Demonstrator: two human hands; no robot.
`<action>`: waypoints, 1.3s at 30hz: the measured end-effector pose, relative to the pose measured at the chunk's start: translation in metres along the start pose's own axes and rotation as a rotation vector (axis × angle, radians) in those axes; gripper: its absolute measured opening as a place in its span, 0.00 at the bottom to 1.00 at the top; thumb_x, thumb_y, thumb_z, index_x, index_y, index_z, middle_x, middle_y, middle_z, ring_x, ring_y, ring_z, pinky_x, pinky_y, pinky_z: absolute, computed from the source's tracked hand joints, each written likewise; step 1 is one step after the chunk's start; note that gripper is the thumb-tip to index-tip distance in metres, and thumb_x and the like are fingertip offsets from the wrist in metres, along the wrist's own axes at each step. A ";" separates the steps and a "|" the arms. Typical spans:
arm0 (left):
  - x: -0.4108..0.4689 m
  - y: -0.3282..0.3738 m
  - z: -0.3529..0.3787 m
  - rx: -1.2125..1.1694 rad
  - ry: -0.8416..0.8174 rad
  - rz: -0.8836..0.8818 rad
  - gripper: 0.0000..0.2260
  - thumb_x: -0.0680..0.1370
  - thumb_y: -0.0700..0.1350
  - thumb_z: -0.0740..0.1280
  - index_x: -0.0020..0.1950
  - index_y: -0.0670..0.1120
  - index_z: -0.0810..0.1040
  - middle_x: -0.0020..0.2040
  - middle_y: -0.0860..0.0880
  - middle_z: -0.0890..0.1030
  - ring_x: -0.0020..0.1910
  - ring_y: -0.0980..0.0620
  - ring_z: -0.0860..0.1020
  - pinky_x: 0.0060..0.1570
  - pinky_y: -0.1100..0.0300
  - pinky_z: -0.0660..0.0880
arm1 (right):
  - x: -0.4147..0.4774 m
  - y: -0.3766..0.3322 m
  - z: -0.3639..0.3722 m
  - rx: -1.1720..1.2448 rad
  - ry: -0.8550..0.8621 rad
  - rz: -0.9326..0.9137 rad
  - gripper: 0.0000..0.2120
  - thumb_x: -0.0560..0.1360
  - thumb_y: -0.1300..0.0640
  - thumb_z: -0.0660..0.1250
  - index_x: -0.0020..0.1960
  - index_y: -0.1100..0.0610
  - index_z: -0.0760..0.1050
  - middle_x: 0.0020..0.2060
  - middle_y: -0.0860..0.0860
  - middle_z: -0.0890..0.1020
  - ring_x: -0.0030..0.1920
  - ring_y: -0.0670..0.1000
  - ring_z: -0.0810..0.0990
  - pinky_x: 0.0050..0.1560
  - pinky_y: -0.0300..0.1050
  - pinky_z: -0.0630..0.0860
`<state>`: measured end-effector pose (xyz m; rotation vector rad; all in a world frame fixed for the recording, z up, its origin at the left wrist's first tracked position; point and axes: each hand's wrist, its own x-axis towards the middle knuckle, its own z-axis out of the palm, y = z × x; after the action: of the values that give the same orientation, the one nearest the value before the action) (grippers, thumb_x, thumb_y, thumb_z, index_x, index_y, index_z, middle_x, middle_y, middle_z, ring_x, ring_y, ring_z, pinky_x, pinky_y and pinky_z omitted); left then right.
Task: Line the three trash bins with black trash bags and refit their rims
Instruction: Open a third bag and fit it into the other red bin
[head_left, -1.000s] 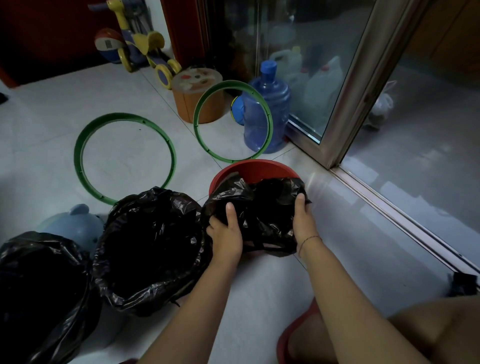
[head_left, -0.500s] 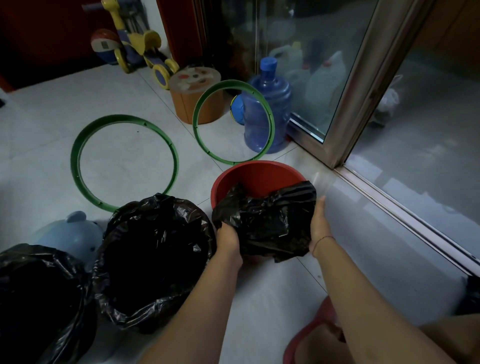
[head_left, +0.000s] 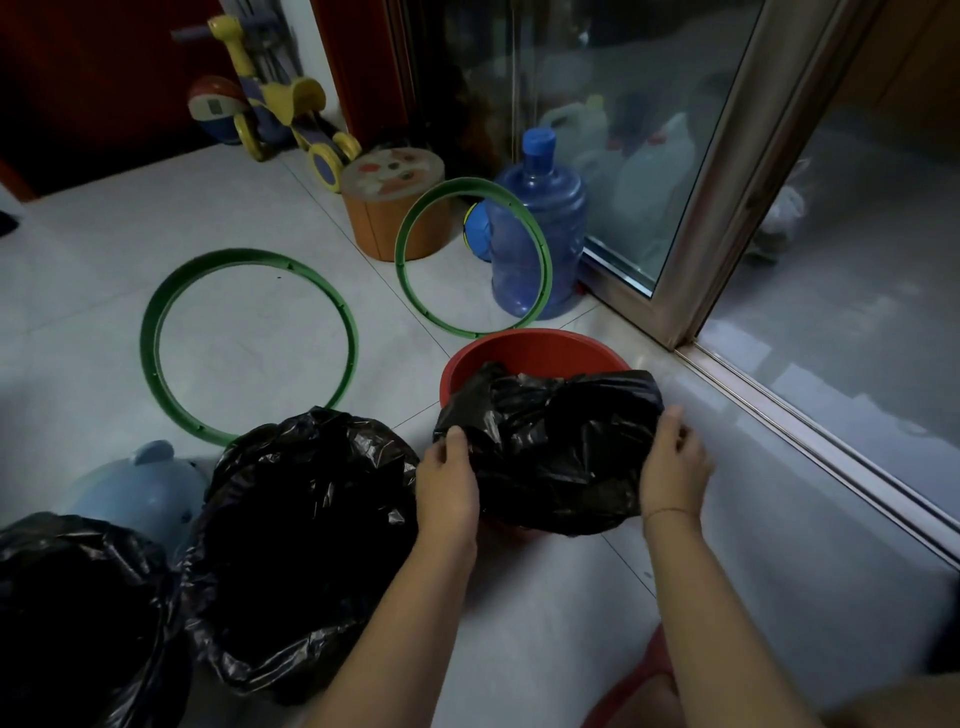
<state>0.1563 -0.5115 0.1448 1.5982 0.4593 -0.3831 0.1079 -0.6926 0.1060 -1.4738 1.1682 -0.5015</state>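
Note:
A red bin (head_left: 535, 345) stands on the floor ahead of me with a black trash bag (head_left: 550, 447) draped over its near rim. My left hand (head_left: 449, 480) grips the bag's left edge and my right hand (head_left: 675, 465) grips its right edge. Two more bins stand to the left, each covered by a black bag: one in the middle (head_left: 306, 540) and one at the bottom left corner (head_left: 78, 618). One green rim (head_left: 156, 332) lies flat on the floor. A second green rim (head_left: 540, 244) leans upright against the water jug.
A blue water jug (head_left: 540, 228) and an orange stool (head_left: 384, 228) stand behind the rims. A pale blue plastic object (head_left: 140, 483) sits by the left bins. A toy scooter (head_left: 291, 124) is at the back. A sliding door frame (head_left: 717, 208) and floor track (head_left: 831, 457) run along the right.
Both hands have pulled the bag's mouth wider and lower over the red bin's near rim. The right hand moved out to the right; more of the bin's red inside shows.

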 end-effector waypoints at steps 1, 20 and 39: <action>0.001 0.000 -0.002 0.051 0.047 0.079 0.13 0.81 0.56 0.56 0.52 0.50 0.76 0.54 0.48 0.78 0.53 0.49 0.76 0.56 0.52 0.73 | -0.009 -0.004 0.001 -0.036 0.099 -0.105 0.25 0.78 0.39 0.53 0.57 0.59 0.73 0.60 0.60 0.73 0.59 0.59 0.73 0.61 0.51 0.68; 0.070 0.008 0.016 0.380 -0.118 0.229 0.33 0.78 0.67 0.45 0.77 0.50 0.55 0.77 0.46 0.57 0.75 0.45 0.58 0.71 0.48 0.55 | 0.008 -0.007 0.024 -0.283 -0.113 -0.343 0.29 0.79 0.39 0.46 0.68 0.55 0.71 0.70 0.54 0.68 0.71 0.57 0.65 0.72 0.57 0.61; 0.100 0.007 0.014 0.631 0.122 0.433 0.24 0.76 0.67 0.54 0.54 0.46 0.65 0.54 0.45 0.75 0.50 0.43 0.76 0.47 0.48 0.74 | 0.045 -0.020 0.038 -0.313 -0.087 -0.289 0.26 0.81 0.43 0.45 0.57 0.57 0.77 0.56 0.55 0.75 0.55 0.56 0.74 0.51 0.44 0.64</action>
<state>0.2466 -0.5199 0.0994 2.2824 0.0655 -0.0961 0.1651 -0.7149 0.1008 -1.9318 1.0010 -0.4573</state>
